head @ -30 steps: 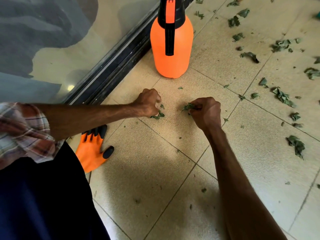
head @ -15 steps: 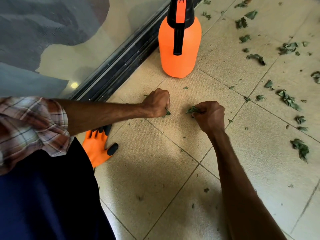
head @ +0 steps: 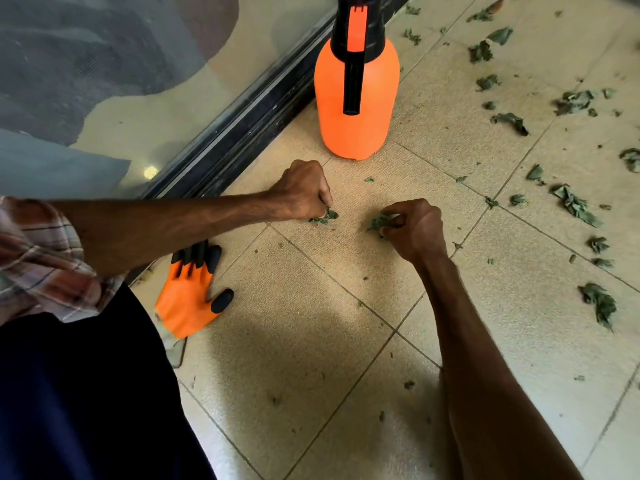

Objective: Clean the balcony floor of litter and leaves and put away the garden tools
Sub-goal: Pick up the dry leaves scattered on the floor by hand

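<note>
Both my hands are down on the beige tiled floor (head: 311, 341). My left hand (head: 303, 190) is curled into a fist and pinches green leaf bits (head: 325, 216) at its fingertips. A short way to the right, my right hand (head: 415, 230) grips a small clump of dry green leaves (head: 379, 222). Several more dried leaves (head: 575, 204) lie scattered over the tiles to the right and far right. An orange pump sprayer with a black top (head: 356, 95) stands upright just beyond my hands. An orange garden glove with black fingertips (head: 188, 292) lies flat under my left forearm.
A dark sliding-door track (head: 239, 129) runs diagonally along the left, with glass behind it. My dark trousers fill the lower left. Small leaf crumbs (head: 408, 384) dot the tiles between my arms.
The view has shifted slightly. My left hand has moved a little forward, still closed on leaf bits. My right hand stays on its clump of leaves.
</note>
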